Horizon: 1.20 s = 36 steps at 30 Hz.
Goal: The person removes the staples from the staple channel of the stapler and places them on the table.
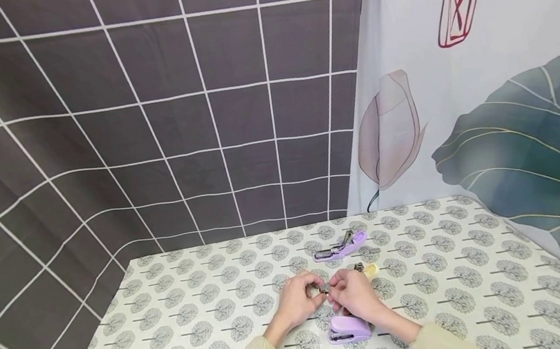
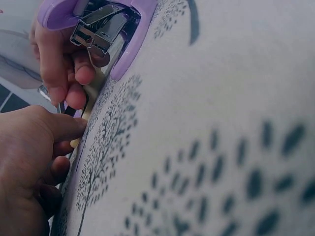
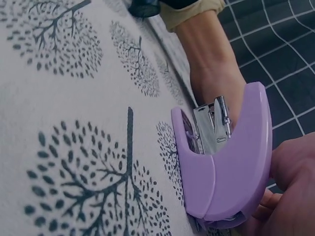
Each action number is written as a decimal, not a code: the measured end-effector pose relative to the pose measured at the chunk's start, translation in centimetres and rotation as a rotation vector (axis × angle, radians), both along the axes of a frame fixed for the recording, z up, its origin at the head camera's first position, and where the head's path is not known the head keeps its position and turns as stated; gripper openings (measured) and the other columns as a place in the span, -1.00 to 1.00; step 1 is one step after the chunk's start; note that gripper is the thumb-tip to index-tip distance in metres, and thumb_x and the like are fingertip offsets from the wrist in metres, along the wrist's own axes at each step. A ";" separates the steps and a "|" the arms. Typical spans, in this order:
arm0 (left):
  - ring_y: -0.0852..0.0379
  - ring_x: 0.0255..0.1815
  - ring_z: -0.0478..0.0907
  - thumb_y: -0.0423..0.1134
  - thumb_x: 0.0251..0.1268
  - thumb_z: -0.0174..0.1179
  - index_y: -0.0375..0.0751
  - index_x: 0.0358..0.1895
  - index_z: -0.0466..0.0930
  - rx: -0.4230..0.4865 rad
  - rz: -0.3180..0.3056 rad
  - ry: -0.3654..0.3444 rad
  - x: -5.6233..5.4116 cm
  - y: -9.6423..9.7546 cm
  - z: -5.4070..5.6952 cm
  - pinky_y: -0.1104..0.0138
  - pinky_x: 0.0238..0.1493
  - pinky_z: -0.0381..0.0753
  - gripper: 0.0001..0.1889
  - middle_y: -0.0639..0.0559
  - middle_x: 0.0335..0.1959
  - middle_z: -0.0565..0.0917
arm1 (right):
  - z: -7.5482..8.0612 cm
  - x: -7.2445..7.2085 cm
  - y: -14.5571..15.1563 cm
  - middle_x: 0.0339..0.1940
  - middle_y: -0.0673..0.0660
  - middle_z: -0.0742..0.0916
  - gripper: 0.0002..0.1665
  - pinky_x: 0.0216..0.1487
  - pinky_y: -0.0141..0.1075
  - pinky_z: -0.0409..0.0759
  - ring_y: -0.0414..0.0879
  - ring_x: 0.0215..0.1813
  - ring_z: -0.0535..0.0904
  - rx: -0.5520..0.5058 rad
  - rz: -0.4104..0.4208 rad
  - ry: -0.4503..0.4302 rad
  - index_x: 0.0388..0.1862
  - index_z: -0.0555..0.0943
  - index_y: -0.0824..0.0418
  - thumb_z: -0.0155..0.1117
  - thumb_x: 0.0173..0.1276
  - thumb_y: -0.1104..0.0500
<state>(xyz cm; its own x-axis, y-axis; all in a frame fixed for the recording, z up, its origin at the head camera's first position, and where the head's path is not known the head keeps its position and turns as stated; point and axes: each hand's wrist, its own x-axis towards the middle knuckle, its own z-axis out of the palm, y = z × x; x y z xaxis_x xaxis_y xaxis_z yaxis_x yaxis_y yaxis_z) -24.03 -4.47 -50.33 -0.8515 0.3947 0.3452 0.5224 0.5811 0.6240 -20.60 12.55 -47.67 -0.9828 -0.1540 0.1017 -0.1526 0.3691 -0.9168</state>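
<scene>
My left hand (image 1: 298,299) and right hand (image 1: 352,293) meet fingertip to fingertip over the table. Between them is a small dark metallic piece (image 1: 323,292), pinched by thumb and fingers from both sides; its kind cannot be told. In the left wrist view a dark thin part (image 2: 71,109) shows at the fingertips, most of it hidden by them. A purple stapler (image 1: 348,328) stands just below the right hand, on the near side; its silver metal front (image 3: 210,125) shows in the right wrist view.
Farther back lies a second purple stapler (image 1: 342,246), spread apart with its metal inside showing. A yellow item (image 1: 371,270) and a dark small thing (image 1: 358,267) lie just beyond the right hand. The tree-print cloth (image 1: 214,326) covers the table, which a grey checked curtain (image 1: 242,115) borders.
</scene>
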 end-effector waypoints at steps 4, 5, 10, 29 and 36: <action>0.42 -0.55 0.32 -0.32 -0.02 0.50 -0.06 -0.26 0.72 0.008 -0.005 0.012 0.0 0.0 -0.1 0.47 -0.40 0.34 -0.78 0.25 -0.42 0.58 | 0.1 0.0 -0.4 -0.63 0.07 0.67 -0.89 -0.73 -0.28 0.55 -0.13 -0.70 0.58 0.083 -0.042 0.059 -0.31 0.54 0.38 0.28 0.21 0.48; 0.42 -0.55 0.32 -0.32 -0.02 0.50 -0.06 -0.26 0.72 0.006 -0.005 0.012 0.0 0.0 -0.1 0.47 -0.40 0.34 -0.78 0.25 -0.42 0.58 | 0.1 0.0 -0.5 -0.64 0.06 0.67 -0.88 -0.74 -0.28 0.54 -0.15 -0.72 0.57 0.101 -0.053 0.069 -0.33 0.54 0.35 0.28 0.21 0.48; 0.42 -0.54 0.32 -0.29 0.00 0.49 -0.03 -0.26 0.73 -0.005 0.001 -0.002 -0.1 0.1 -0.1 0.47 -0.36 0.32 -0.79 0.27 -0.44 0.56 | 0.2 0.0 -0.7 -0.65 0.03 0.67 -0.84 -0.76 -0.29 0.52 -0.19 -0.75 0.55 0.142 -0.093 0.088 -0.33 0.54 0.32 0.27 0.17 0.50; 0.42 -0.55 0.31 -0.30 -0.01 0.49 -0.04 -0.26 0.73 0.000 -0.002 0.020 0.0 0.0 -0.2 0.45 -0.35 0.30 -0.79 0.27 -0.46 0.54 | 0.7 0.2 -0.5 -0.60 0.11 0.70 -0.76 -0.72 -0.26 0.55 -0.12 -0.71 0.59 0.085 -0.069 0.036 -0.18 0.59 0.39 0.22 0.16 0.54; 0.42 -0.55 0.31 -0.29 -0.01 0.48 -0.05 -0.25 0.73 -0.006 0.008 0.003 0.0 0.1 -0.2 0.45 -0.35 0.29 -0.79 0.27 -0.46 0.54 | 1.0 0.3 -0.1 -0.59 0.11 0.70 -0.79 -0.74 -0.23 0.55 -0.09 -0.70 0.60 0.056 -0.067 0.014 -0.16 0.57 0.38 0.20 0.22 0.51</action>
